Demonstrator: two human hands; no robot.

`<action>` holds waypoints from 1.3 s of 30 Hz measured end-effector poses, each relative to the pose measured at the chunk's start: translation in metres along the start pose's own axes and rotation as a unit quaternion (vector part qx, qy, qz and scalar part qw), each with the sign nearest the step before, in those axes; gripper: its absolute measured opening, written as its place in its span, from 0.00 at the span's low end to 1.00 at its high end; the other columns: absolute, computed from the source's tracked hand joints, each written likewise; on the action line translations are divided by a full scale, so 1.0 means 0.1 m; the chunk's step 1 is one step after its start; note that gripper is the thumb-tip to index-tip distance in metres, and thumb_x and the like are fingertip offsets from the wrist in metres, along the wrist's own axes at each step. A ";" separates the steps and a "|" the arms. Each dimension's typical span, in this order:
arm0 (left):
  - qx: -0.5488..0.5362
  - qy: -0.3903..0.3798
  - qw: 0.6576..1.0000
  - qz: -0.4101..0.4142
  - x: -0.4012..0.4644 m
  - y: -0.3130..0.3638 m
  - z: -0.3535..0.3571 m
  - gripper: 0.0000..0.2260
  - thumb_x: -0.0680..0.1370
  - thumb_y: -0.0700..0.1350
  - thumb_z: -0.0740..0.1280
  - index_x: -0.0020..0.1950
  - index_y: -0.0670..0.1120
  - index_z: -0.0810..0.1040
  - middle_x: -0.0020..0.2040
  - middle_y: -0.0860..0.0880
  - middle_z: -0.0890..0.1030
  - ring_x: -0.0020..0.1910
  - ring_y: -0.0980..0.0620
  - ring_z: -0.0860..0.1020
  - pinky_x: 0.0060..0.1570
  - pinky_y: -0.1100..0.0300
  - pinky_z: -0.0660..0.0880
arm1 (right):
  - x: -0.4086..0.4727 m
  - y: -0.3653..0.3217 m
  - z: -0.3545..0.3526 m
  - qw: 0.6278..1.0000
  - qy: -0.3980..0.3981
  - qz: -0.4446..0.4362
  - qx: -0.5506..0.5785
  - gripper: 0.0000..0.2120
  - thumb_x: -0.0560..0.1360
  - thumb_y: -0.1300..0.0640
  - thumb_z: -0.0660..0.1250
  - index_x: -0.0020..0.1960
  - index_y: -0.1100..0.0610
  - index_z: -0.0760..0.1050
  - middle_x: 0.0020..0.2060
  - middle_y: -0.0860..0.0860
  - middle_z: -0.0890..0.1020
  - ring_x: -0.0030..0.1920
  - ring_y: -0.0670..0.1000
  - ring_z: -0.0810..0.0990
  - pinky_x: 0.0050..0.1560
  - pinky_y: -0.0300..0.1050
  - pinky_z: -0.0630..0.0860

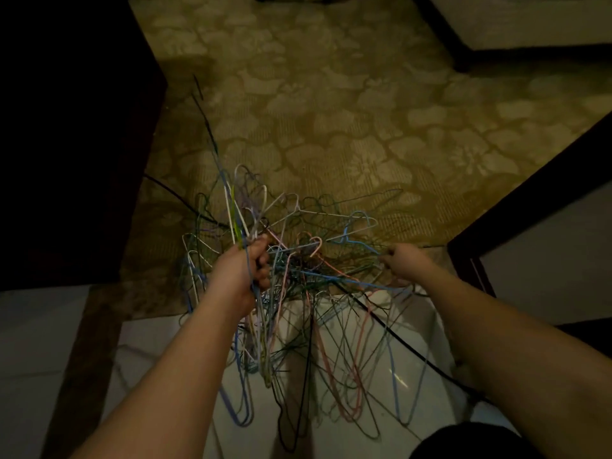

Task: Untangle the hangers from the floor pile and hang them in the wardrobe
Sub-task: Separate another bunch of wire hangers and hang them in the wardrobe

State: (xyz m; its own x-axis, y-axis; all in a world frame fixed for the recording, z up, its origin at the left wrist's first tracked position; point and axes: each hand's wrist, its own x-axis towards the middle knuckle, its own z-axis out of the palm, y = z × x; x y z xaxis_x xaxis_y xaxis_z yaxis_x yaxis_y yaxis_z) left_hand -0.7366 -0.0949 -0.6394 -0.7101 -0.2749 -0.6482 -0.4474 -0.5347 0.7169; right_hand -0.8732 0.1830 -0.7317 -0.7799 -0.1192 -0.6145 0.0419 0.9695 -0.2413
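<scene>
A tangled pile of thin wire hangers (304, 293) in blue, pink, white, green and black hangs and spreads below me, over the edge between carpet and white tiles. My left hand (243, 271) grips a bunch of several hangers near their hooks, fingers curled round the wires. My right hand (402, 261) pinches a blue hanger (356, 238) at the right side of the tangle, pulled away from the bunch. The lower loops of the hangers dangle down toward the tiles.
Patterned olive carpet (331, 111) fills the floor ahead. A dark wardrobe or cabinet side (66, 144) stands at the left. Dark door frames (530, 193) border the right. A black cable (414, 352) crosses the white tiles (165, 342) under the hangers.
</scene>
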 end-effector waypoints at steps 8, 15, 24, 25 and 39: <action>-0.079 -0.007 0.997 0.007 0.02 0.09 0.19 0.08 0.83 0.43 0.61 0.44 0.48 0.72 0.25 0.53 0.67 0.18 0.58 0.59 0.19 0.69 0.57 | -0.56 -0.12 -0.74 0.987 0.120 -0.063 0.088 0.14 0.82 0.53 0.61 0.59 0.58 0.80 0.44 0.55 0.81 0.45 0.55 0.78 0.41 0.45 0.69; -0.114 -0.036 0.993 0.008 0.04 0.11 0.25 0.10 0.83 0.46 0.60 0.43 0.47 0.71 0.26 0.53 0.66 0.19 0.58 0.58 0.18 0.68 0.57 | -0.90 -0.12 -0.83 0.980 0.151 -0.053 0.121 0.13 0.82 0.54 0.60 0.60 0.57 0.80 0.44 0.53 0.81 0.37 0.50 0.75 0.37 0.43 0.69; -0.141 -0.057 0.988 -0.007 -0.03 0.16 0.35 0.08 0.84 0.46 0.59 0.46 0.48 0.73 0.24 0.54 0.67 0.18 0.58 0.59 0.18 0.68 0.57 | -1.22 -0.11 -0.95 0.973 0.215 -0.025 0.076 0.13 0.82 0.54 0.59 0.60 0.56 0.80 0.53 0.57 0.82 0.53 0.58 0.79 0.49 0.48 0.73; -0.143 -0.058 0.988 -0.007 -0.03 0.16 0.35 0.07 0.84 0.46 0.59 0.47 0.48 0.73 0.24 0.54 0.67 0.18 0.58 0.59 0.18 0.68 0.57 | -1.25 -0.11 -0.97 0.968 0.237 -0.024 0.080 0.13 0.82 0.54 0.59 0.60 0.55 0.80 0.52 0.57 0.83 0.53 0.58 0.79 0.48 0.48 0.73; -0.143 -0.107 0.983 -0.033 0.02 0.10 0.56 0.05 0.83 0.45 0.61 0.49 0.47 0.74 0.26 0.53 0.68 0.18 0.58 0.60 0.18 0.69 0.59 | -1.72 -0.28 -1.29 0.970 0.240 0.031 -0.023 0.14 0.82 0.58 0.59 0.62 0.58 0.79 0.58 0.61 0.80 0.59 0.62 0.77 0.50 0.47 0.71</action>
State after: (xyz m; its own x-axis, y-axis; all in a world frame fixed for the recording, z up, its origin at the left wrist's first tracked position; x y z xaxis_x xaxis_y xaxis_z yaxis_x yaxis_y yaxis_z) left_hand -0.7733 -0.0559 -0.6195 -0.7966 -0.0749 -0.5998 -0.3465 -0.7565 0.5547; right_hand -0.8208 0.2044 -0.5227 -0.9782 0.0430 -0.2031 0.0794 0.9815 -0.1743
